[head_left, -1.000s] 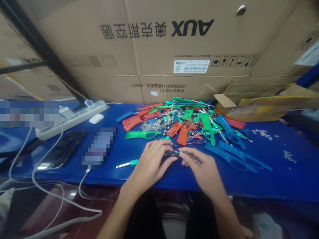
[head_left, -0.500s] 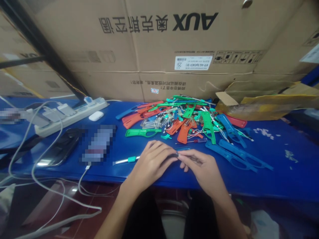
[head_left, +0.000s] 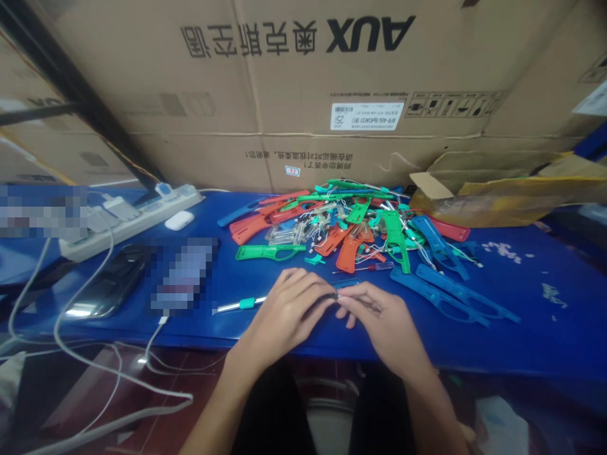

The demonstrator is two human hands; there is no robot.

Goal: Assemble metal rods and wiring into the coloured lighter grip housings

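Above the front part of the blue table, my left hand (head_left: 291,313) and my right hand (head_left: 377,316) meet, fingertips touching. Thumbs and index fingers pinch a small dark part (head_left: 334,295) between them; most of it is hidden by the fingers. A thin metal tube with a teal sleeve (head_left: 247,303) sticks out to the left from behind my left hand; I cannot tell if that hand holds it. Just beyond my fingers lies a blue plastic piece (head_left: 349,284), partly covered. A small screwdriver (head_left: 379,266) with a clear reddish handle lies behind it.
A pile of red, green and blue lighter-shaped shells (head_left: 332,221) with wired parts spreads behind my hands. Blue shells (head_left: 446,294) lie right. Two phones (head_left: 107,281), cables and a power strip (head_left: 184,199) occupy the left. An open carton (head_left: 502,205) stands back right.
The dark part with thin white wires, visible between my hands earlier, is now mostly covered by closer fingers. More of the metal tube shows beside my left hand. The view has shifted slightly.
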